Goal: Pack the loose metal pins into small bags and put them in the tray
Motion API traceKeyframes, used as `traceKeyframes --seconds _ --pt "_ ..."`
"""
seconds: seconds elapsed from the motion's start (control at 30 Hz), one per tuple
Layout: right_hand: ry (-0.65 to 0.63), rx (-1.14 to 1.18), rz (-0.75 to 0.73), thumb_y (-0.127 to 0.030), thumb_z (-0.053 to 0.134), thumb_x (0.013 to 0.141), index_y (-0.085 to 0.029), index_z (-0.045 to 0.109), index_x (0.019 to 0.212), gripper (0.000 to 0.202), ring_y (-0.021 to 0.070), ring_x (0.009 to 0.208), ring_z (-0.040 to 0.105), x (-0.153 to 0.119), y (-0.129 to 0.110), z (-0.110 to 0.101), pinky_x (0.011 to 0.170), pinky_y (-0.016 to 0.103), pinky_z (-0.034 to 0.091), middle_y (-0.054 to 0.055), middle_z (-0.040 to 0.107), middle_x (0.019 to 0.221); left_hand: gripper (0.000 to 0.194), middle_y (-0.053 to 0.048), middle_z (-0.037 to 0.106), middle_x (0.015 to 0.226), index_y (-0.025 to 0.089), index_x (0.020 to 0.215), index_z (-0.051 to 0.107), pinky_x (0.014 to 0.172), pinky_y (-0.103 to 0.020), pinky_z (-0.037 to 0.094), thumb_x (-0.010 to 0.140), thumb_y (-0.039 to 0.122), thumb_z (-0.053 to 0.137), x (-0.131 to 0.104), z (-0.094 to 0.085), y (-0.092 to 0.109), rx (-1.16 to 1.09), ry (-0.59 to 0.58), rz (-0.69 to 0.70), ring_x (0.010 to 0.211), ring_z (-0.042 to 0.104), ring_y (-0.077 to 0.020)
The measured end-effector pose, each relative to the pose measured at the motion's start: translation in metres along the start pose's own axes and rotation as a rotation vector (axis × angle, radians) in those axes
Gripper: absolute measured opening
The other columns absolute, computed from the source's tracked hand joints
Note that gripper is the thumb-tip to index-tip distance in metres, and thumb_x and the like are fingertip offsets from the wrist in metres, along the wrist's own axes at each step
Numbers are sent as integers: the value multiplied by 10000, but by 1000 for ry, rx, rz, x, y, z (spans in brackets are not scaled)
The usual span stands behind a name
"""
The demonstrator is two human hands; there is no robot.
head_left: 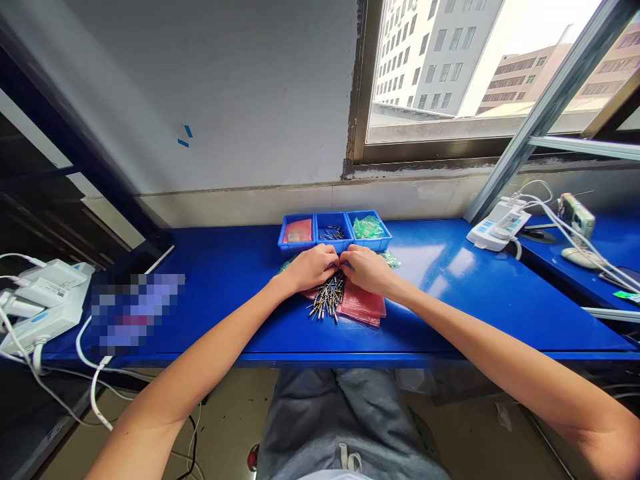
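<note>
My left hand (316,267) and my right hand (367,268) meet over the blue table, fingers curled and pinched close together. Whatever lies between the fingertips is too small or hidden to make out. Just below them spreads a pile of thin metal pins (327,297), dark with gold and silver ends. A stack of pink plastic bags (361,303) lies under my right hand, to the right of the pins. Behind the hands stands a blue three-compartment tray (296,248): pink bags (299,231) at left, loose metal pins (332,233) in the middle, green bags (369,227) at right.
More green packets (390,259) lie partly hidden before the tray. White power strips with plugs and cables stand at the left (55,300) and right (499,223). A phone (576,217) stands at the far right. A metal frame post (543,107) rises near the window.
</note>
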State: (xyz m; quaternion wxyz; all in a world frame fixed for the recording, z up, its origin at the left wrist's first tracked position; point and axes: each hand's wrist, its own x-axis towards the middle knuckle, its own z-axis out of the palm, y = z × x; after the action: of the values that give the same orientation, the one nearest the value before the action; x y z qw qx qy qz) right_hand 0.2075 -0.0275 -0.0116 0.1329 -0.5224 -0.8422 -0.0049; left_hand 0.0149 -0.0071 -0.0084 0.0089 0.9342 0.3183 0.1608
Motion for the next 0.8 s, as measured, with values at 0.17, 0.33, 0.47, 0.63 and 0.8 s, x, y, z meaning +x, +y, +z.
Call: traceKeyframes --seconds 0.17,0.33,0.47,0.63,0.8 --pt "-4 12 -10 -186 536 951 -199 723 959 187 224 946 644 0 1 -2 665 284 394 94 684 1032 180 -100 655 1043 153 1021 666 882 -342 526 993 170 489 -1 1 -1 13 21 14 1004 621 -227" --pt "15 59 -10 -205 543 955 -190 722 970 181 212 899 640 2 4 -1 676 283 397 95 694 1010 205 -121 664 1036 139 1045 634 909 -378 512 1019 159 431 0 3 -2 18 75 28 1002 609 -245" --pt "71 175 -35 -164 466 970 -178 724 947 260 190 856 629 5 7 0 724 282 404 87 709 948 204 -105 673 1041 149 1058 617 895 -376 508 1030 159 416 1 1 -2 -1 166 1 998 610 -239" --pt "157 354 -110 -93 496 867 -167 699 853 217 159 744 584 7 6 -2 707 274 381 52 704 833 164 -95 669 1024 155 1028 607 879 -372 520 1021 149 443 1 -2 -2 -20 263 -66 987 620 -236" --pt "200 420 -143 -149 476 914 -166 642 723 253 133 632 491 9 5 2 645 280 328 34 652 715 174 -88 653 1057 165 1070 625 827 -327 547 1033 186 457 0 -1 0 -52 335 -73 952 655 -207"
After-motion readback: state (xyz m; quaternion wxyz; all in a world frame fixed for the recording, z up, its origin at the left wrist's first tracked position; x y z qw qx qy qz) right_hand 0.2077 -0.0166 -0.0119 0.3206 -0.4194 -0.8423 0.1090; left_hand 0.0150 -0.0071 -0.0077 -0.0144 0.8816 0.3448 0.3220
